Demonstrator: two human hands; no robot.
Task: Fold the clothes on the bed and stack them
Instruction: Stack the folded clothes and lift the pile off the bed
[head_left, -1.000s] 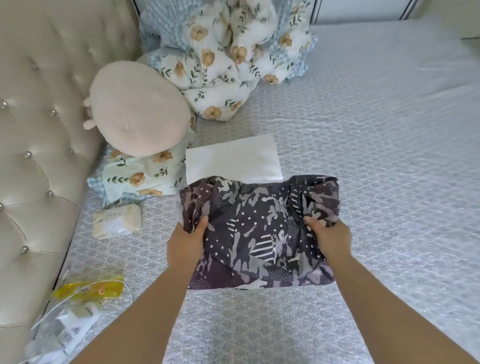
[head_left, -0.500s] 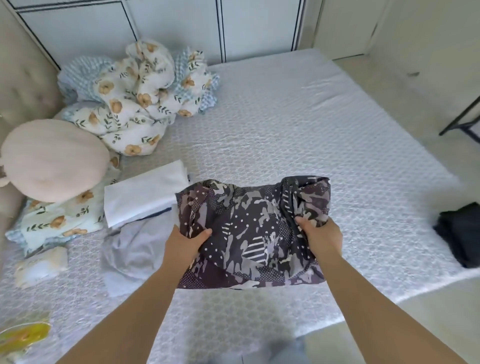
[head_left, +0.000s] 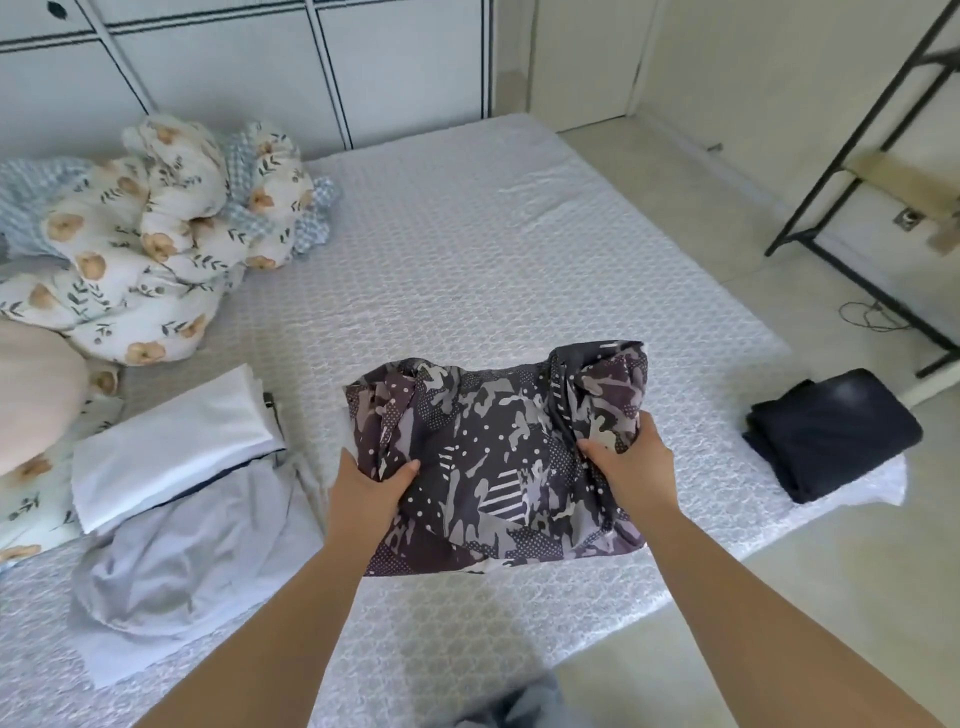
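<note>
Both hands, left hand (head_left: 371, 480) and right hand (head_left: 631, 460), grip patterned garment (head_left: 498, 462).

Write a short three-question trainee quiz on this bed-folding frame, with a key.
1. True or false: both hands grip the patterned garment.
2. Which lies nearest the bed's right corner? A) white folded cloth B) dark folded garment C) floral duvet
3. Fill in: the crumpled pale grey garment lies to the ___ of the patterned one.

Key: 1 true: left hand and right hand each pinch a side. 2 B. 3 left.
</note>
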